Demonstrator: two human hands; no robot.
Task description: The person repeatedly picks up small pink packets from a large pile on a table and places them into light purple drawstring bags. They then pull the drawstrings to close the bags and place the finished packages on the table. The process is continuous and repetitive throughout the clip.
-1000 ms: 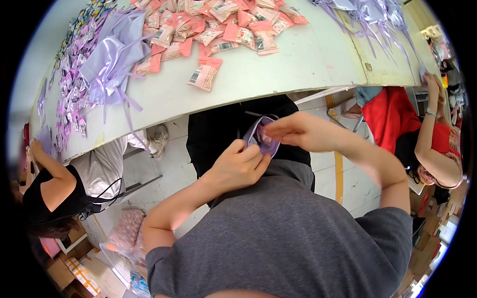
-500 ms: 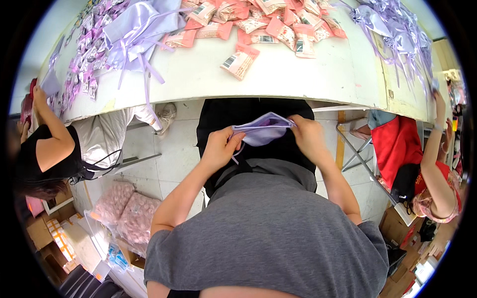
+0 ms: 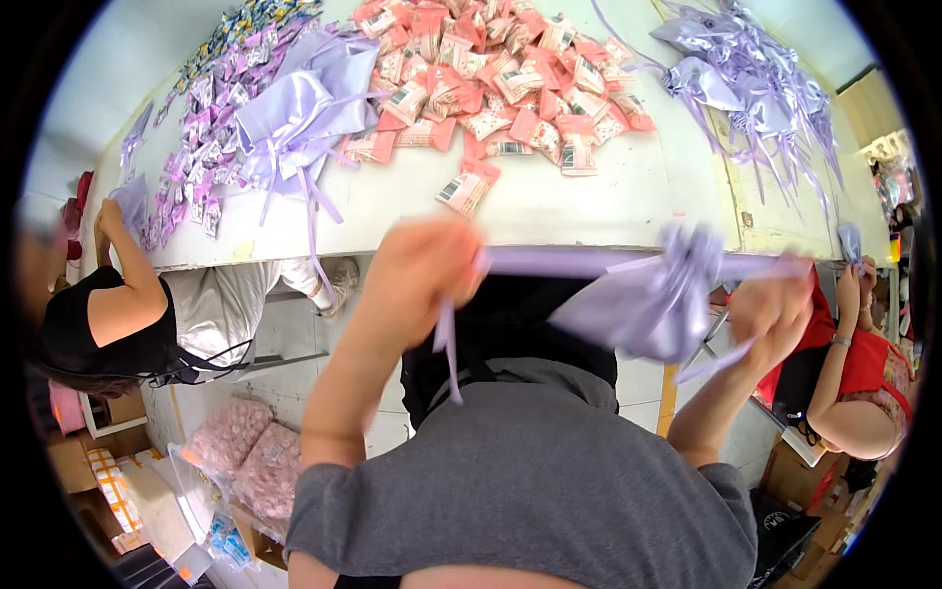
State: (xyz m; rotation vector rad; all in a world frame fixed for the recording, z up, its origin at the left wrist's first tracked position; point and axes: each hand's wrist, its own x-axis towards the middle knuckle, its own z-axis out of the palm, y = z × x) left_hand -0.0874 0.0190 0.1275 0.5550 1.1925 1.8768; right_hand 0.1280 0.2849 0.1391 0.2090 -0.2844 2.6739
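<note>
The left hand point(image 3: 424, 270) is closed around one end of a lilac ribbon point(image 3: 549, 261); the right hand point(image 3: 775, 306) is closed on the other end, both pulled wide apart. Between them, nearer the right hand, hangs a small lilac satin bag point(image 3: 643, 304), its neck bunched tight. Half a second ago the hands sat close together holding the bag open at chest height. The white table point(image 3: 589, 206) edge lies just beyond, with pink packets point(image 3: 500, 79) heaped further back

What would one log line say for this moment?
left hand: grips ribbon | right hand: grips ribbon | shiny lilac satin drawstring pouch: cinched, between hands | white table: behind
</note>
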